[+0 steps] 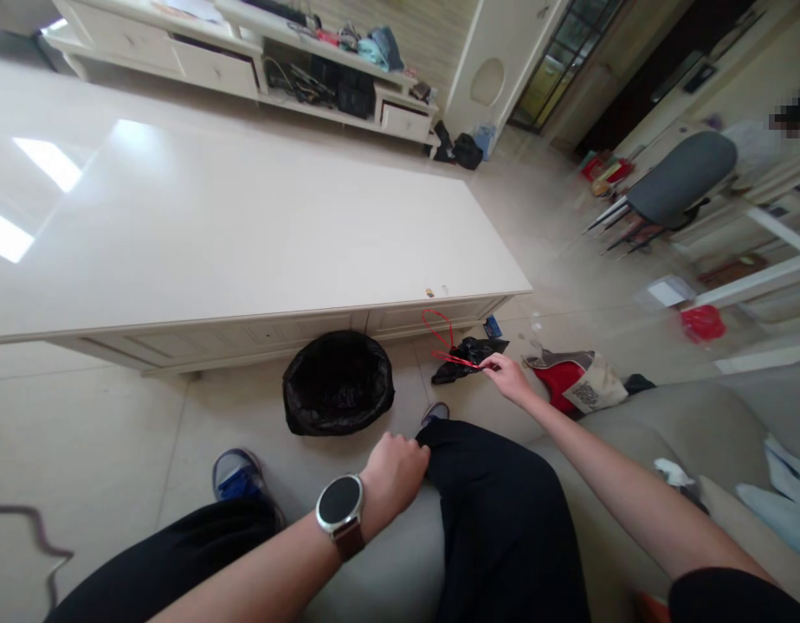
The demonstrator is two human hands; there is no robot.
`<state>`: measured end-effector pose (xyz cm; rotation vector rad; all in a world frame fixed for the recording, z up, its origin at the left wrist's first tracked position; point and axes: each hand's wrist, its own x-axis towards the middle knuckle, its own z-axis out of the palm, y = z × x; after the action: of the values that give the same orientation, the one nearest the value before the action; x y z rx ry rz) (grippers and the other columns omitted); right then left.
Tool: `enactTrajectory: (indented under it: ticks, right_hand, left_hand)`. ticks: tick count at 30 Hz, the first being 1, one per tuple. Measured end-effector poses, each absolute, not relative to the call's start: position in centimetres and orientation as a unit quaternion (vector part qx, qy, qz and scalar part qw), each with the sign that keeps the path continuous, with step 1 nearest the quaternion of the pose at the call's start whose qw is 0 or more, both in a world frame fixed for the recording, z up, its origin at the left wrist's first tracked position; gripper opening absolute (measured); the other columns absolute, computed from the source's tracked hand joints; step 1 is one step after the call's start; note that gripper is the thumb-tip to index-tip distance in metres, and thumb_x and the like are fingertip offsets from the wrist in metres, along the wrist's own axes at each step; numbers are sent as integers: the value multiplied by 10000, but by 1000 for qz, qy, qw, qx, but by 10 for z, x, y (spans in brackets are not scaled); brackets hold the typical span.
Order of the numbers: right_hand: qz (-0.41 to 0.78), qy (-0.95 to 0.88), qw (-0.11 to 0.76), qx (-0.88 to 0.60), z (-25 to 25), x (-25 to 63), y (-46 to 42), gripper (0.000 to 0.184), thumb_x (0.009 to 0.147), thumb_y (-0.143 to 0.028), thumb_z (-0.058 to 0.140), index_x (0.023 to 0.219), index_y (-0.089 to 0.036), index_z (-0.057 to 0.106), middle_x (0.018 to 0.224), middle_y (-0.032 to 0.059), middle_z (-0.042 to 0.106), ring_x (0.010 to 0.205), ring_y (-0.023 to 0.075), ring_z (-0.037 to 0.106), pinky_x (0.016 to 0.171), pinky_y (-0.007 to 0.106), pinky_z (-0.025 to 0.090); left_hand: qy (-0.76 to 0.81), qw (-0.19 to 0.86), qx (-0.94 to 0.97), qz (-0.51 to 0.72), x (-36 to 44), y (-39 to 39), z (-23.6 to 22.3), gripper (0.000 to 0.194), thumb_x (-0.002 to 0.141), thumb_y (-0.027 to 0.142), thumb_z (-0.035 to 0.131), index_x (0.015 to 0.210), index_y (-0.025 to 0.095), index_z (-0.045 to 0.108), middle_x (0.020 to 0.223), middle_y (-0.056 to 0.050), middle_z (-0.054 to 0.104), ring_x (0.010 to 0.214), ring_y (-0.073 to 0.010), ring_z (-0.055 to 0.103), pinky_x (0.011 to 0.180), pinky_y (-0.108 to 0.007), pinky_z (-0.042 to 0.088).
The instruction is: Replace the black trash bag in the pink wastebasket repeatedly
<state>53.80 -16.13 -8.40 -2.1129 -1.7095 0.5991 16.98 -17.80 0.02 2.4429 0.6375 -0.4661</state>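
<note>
My right hand [504, 378] pinches the red drawstring [455, 357] of a black garbage bag [478, 350]. The bag is bunched up low over the floor, and a loop of the red string sticks up toward the table. Whether the bag touches the floor I cannot tell. My left hand [395, 476], with a round watch [339, 503] on its wrist, is closed against the dark trouser leg [497, 493] at my knee. Its fingertips are hidden. Left of the bag stands a trash bin [338, 427] lined with a black bag.
A long white table [276, 225] stands in front of me. A cream and red bag [578, 381] leans by the grey sofa [673, 424] on my right. A grey chair [682, 179] and a red plastic bag [702, 324] are farther right. My shoe [236, 474] is near the bin.
</note>
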Motion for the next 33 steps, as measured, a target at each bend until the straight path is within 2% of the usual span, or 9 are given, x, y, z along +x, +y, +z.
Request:
enactTrajectory:
  ticks: [7,13,17,20,22,24,28,30,33]
  right_hand:
    - [227,-606,253,-720,-61,525,-180,232,861,-397,584,867,-187,683,969,87,672,942,239,642,812,343,491]
    - [254,-597,273,-711,-58,529,-191,190,850,-392,577,861,-203,597,1065,100,689,1046,252,649,883,368,520]
    - [300,-517,286,-749,-65,543,-194,294,790,-488,653,839,-210,572,828,36,640,810,216,632,809,378,555]
    - [361,-455,327,-746,-69,551,-193,400,727,-544,749,821,-215,542,802,12,610,814,211,641,830,395,591]
    - [383,-433,338,-743,-70,556,-195,432,711,-551,783,822,-214,535,807,7,605,822,207,647,839,397,602]
    - [392,-435,324,-742,-71,560,-200,426,725,-547,780,819,-213,532,806,6,606,814,203,646,831,391,601]
    - [385,-507,236,-734,-68,567,-206,294,793,-466,702,849,-195,603,891,44,663,883,215,654,822,356,571]
    - [334,-544,227,-736,-66,566,-202,202,822,-353,621,930,-187,661,1005,73,686,989,226,659,858,344,557]
    - [264,-614,232,-706,-65,554,-186,264,838,-184,482,1008,-179,684,1105,96,685,1085,218,649,955,344,533]
  left_hand:
    - [261,328,900,-117,194,-163,-41,278,970,141,507,1169,123,700,1226,-173,754,1117,-303,750,970,-414,592]
    - [268,403,871,-83,239,-161,-99,412,944,160,537,1347,146,622,1379,-153,695,1236,-259,703,1075,-360,558]
    - [267,436,859,-19,284,-168,-124,691,934,119,491,1612,116,360,1673,-167,441,1453,-239,554,1208,-325,460]
    - [274,451,848,44,324,-164,-139,803,923,88,458,1676,77,181,1776,-177,221,1569,-224,405,1261,-286,390]
    - [281,456,842,70,346,-156,-149,818,927,100,477,1675,57,148,1777,-201,199,1605,-229,336,1279,-294,369]
    - [282,452,843,73,361,-146,-158,762,964,146,493,1660,58,195,1735,-224,299,1584,-245,373,1275,-329,386]
    - [252,426,868,45,368,-137,-168,422,1026,177,440,1415,127,595,1397,-176,661,1244,-258,683,1064,-352,563]
    - [228,400,887,30,363,-139,-170,377,1031,157,418,1306,163,676,1305,-152,687,1151,-254,714,975,-350,589]
    - [185,353,917,11,356,-146,-169,369,1033,137,432,1280,210,696,1302,-128,683,1149,-254,710,971,-372,578]
